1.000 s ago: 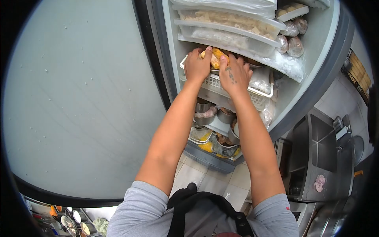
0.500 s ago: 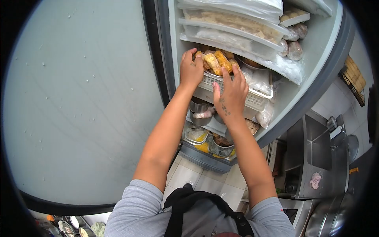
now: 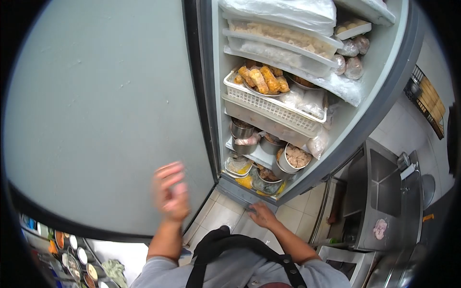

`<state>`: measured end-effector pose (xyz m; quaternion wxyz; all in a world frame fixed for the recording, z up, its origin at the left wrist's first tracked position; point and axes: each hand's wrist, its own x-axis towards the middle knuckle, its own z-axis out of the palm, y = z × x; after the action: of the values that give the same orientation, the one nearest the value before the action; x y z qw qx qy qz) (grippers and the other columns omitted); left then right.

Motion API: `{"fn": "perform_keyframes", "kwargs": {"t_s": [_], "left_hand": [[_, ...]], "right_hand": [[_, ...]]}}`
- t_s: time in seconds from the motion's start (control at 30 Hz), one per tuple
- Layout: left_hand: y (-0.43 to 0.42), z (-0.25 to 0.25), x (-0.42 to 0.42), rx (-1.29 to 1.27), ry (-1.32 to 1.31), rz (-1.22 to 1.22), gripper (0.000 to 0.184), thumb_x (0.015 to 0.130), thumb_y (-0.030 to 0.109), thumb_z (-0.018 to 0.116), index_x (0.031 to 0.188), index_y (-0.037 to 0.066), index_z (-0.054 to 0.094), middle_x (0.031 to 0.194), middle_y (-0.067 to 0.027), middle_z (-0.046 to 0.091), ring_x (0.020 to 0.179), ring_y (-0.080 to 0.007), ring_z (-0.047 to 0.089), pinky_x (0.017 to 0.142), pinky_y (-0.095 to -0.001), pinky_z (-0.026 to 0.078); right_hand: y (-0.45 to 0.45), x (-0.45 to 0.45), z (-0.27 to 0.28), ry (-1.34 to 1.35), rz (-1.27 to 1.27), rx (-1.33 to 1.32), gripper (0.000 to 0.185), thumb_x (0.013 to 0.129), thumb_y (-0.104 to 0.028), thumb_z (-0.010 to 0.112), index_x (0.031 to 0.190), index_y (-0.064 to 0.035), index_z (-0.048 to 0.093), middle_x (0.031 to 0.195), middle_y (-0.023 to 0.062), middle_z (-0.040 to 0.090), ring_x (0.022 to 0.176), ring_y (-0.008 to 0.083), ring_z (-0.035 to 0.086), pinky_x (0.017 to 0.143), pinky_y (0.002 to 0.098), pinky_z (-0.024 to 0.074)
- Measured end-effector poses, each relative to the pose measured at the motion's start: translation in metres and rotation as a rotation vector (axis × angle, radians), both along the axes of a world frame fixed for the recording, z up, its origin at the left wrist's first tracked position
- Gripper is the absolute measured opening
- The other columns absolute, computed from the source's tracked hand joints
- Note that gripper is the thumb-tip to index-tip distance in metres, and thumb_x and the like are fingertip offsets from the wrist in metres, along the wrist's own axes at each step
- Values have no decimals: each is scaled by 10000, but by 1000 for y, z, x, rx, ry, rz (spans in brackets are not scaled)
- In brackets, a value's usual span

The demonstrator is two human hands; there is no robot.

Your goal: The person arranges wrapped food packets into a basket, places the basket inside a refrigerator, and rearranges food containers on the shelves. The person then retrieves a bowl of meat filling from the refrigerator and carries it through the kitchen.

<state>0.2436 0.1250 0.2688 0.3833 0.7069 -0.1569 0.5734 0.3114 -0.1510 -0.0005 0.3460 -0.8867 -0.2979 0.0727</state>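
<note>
My left hand (image 3: pixel 171 192) is raised in front of the open grey refrigerator door (image 3: pixel 110 110). It is blurred by motion, but its fingers look apart and nothing shows in it. My right hand (image 3: pixel 261 214) hangs low by the refrigerator's bottom edge (image 3: pixel 240 192), with loosely spread fingers and nothing seen in them. Neither hand touches the food. On the middle shelf, yellow-brown coated food pieces (image 3: pixel 263 79) lie heaped in a round dish over a white perforated basket (image 3: pixel 273 106). Wrapped bags (image 3: pixel 309 102) sit beside the dish in that basket.
Flat plastic boxes (image 3: pixel 283 41) fill the upper shelf. Below the basket stand metal pots (image 3: pixel 241 128) and a container of pale food (image 3: pixel 297 157). A steel sink (image 3: pixel 384 177) is on the right; bowls and food containers (image 3: pixel 79 261) stand at lower left.
Both hands have left the dish of yellow-brown pieces, which now rests on the basket. My left hand moved down and left toward the door; my right hand dropped down.
</note>
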Motion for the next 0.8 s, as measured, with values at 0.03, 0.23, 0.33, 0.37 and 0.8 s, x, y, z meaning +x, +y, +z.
{"fn": "perform_keyframes", "kwargs": {"t_s": [0.03, 0.23, 0.33, 0.37, 0.8], "left_hand": [[14, 3, -29, 42, -147, 140, 186, 864, 178, 567, 997, 51, 590, 1062, -152, 611, 1020, -326, 570, 902, -444, 458], [71, 71, -177, -365, -456, 764, 353, 933, 210, 446, 1180, -12, 566, 1189, -114, 586, 715, -86, 457, 623, -210, 344], [157, 56, -212, -571, -258, 484, 352, 969, 333, 462, 1132, 63, 618, 1068, -21, 640, 597, -22, 403, 506, -167, 289], [184, 58, -222, -694, -150, 377, 321, 970, 343, 463, 1086, 92, 626, 965, 17, 632, 555, -20, 382, 468, -168, 268], [74, 59, -241, -489, 21, 136, 314, 958, 348, 518, 1009, 57, 626, 768, 53, 589, 515, 7, 409, 428, -153, 254]], "right_hand": [[-20, -12, -28, 47, 8, -20, 319, 830, -216, 675, 1074, -19, 616, 1080, 204, 617, 1084, 351, 555, 941, 412, 437], [-95, -65, -56, 361, -156, -11, 354, 855, -269, 665, 1085, -5, 620, 1013, 159, 671, 922, 242, 657, 816, 340, 518], [-97, -80, -66, 465, -150, 125, 368, 844, -262, 677, 1090, 6, 615, 1004, 143, 672, 915, 222, 651, 824, 335, 511], [-94, -81, -67, 462, -119, 161, 360, 841, -262, 679, 1080, 0, 619, 1005, 143, 670, 921, 228, 652, 824, 329, 511], [-56, -63, 107, -62, 65, 378, 314, 841, -173, 669, 1119, -36, 617, 1043, 160, 646, 958, 266, 637, 825, 339, 496]]}}
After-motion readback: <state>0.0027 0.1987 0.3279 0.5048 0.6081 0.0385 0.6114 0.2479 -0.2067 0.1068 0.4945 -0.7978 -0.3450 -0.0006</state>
